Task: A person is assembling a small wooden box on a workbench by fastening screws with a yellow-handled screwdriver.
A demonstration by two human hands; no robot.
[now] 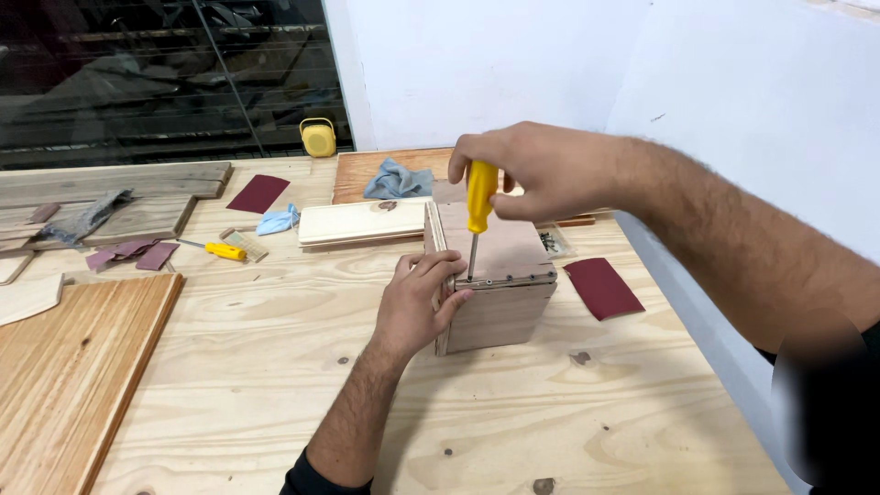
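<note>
Fingers (500, 188) around yellow screwdriver (480, 197), tip on wooden box (495, 275)

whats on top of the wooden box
A metal hinge strip runs along its front top edge, with the screwdriver tip standing on it, held by the right hand. The left hand covers the front left corner.
</note>
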